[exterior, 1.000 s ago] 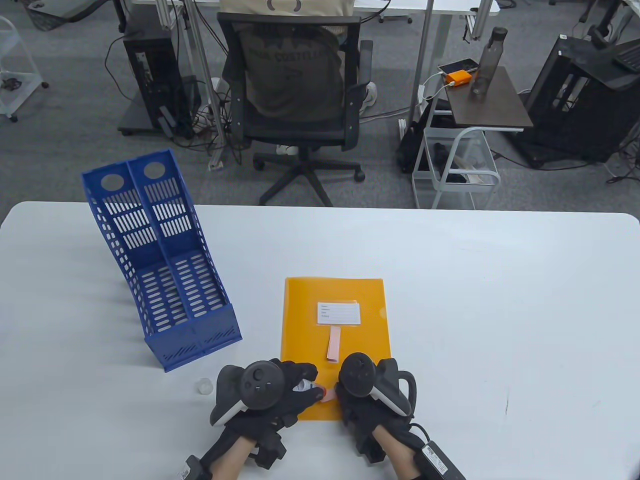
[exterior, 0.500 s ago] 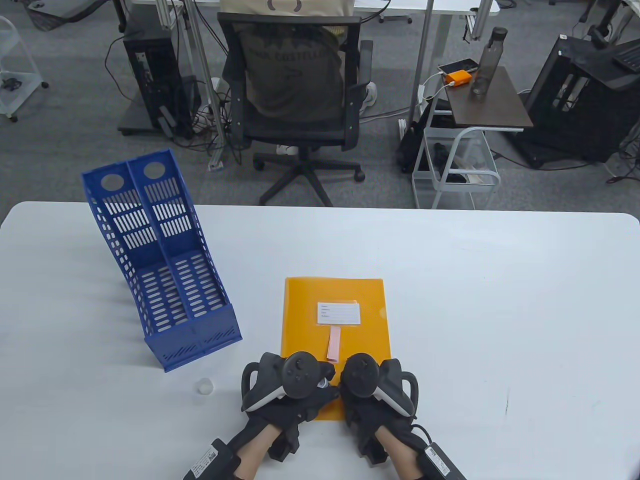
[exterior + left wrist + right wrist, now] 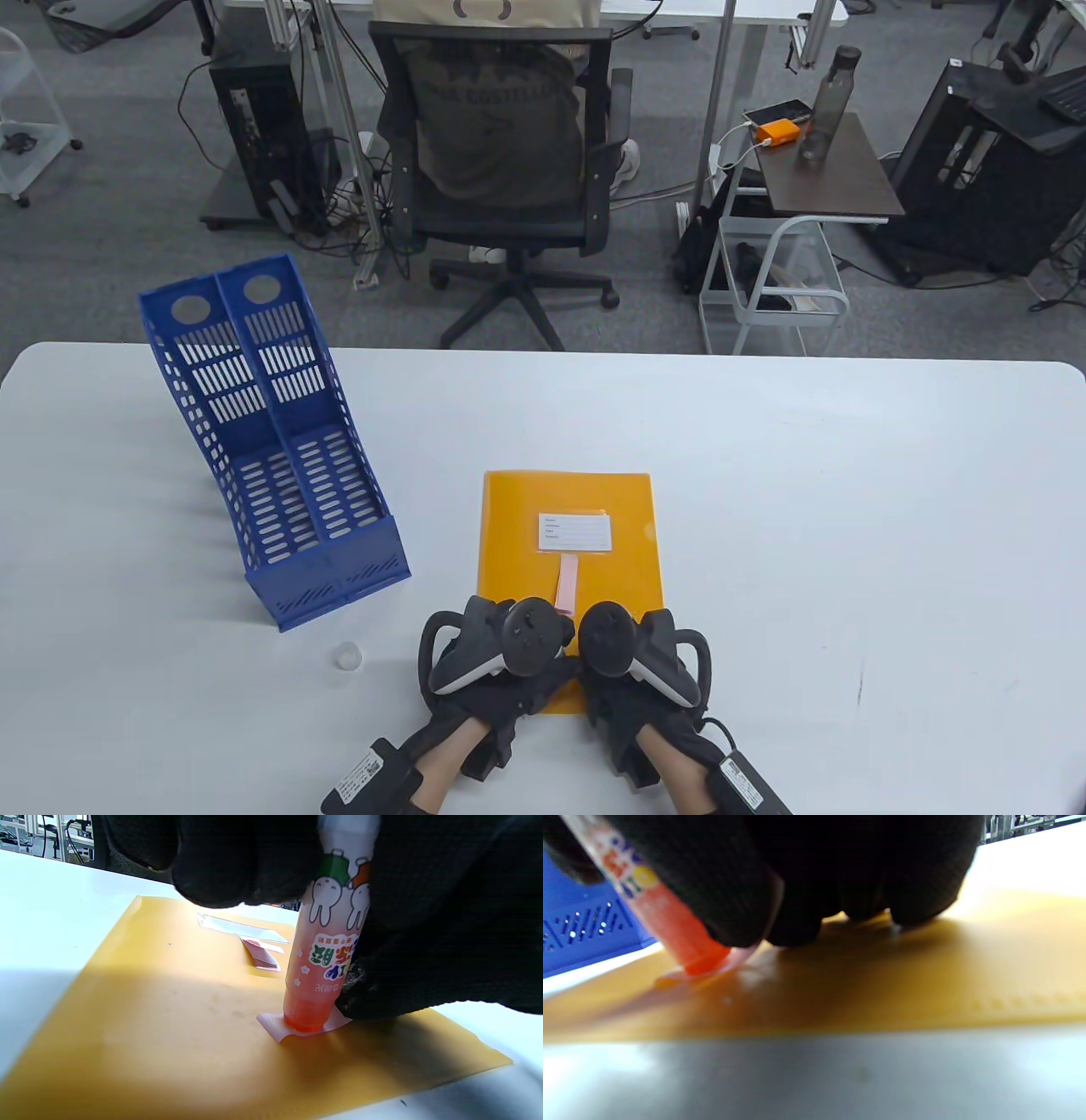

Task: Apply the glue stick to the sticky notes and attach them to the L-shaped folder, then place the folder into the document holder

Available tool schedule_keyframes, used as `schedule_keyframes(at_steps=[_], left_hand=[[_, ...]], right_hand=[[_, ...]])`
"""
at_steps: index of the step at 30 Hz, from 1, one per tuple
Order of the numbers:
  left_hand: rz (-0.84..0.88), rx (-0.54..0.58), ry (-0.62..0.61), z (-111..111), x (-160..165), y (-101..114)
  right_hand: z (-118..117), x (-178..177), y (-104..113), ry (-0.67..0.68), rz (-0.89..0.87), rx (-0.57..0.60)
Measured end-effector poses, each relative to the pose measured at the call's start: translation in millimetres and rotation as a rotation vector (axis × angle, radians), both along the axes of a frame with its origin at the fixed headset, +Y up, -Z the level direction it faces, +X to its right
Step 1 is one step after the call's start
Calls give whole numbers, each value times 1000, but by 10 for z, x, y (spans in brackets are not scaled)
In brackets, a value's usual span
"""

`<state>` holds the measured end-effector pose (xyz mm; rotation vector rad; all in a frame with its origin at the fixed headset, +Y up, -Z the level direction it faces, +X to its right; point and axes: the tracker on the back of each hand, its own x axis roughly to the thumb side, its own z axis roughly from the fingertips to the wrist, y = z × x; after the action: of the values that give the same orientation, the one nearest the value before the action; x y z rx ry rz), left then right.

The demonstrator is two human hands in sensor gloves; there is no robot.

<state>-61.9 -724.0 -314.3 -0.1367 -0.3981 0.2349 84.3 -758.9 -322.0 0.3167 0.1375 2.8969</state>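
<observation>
Gluing step underway at desk's near edge: left hand [image 3: 501, 658] grips glue stick [image 3: 328, 955], tip on small pink note [image 3: 275, 1025]; right hand [image 3: 632, 662] fingertips pin it to orange folder [image 3: 517, 543]; next, flip & press; blue holder [image 3: 280, 458] waits far-left.

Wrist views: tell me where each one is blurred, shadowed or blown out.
Left wrist view: glue stick sharp, hand shadow across the folder, table blown out. Right wrist view: mostly soft, right hand a dark mass, table overexposed at top right.
</observation>
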Motion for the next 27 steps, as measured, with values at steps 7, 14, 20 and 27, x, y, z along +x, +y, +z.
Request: schedule_keyframes(at_steps=[7,14,20,27], left_hand=[[-28,7,-17,20,34,-4],[-25,-4,-22,8,11,-1],[28,-40,2,-35,-104,-24],[45,-61,25,-44,-192,-31]], right_hand=[[20,3,-21,-2,27,32],[11,-12,-24,3,47,30],[10,-16,-23,3,52,26],[5,-21,-18,-1,55,21]])
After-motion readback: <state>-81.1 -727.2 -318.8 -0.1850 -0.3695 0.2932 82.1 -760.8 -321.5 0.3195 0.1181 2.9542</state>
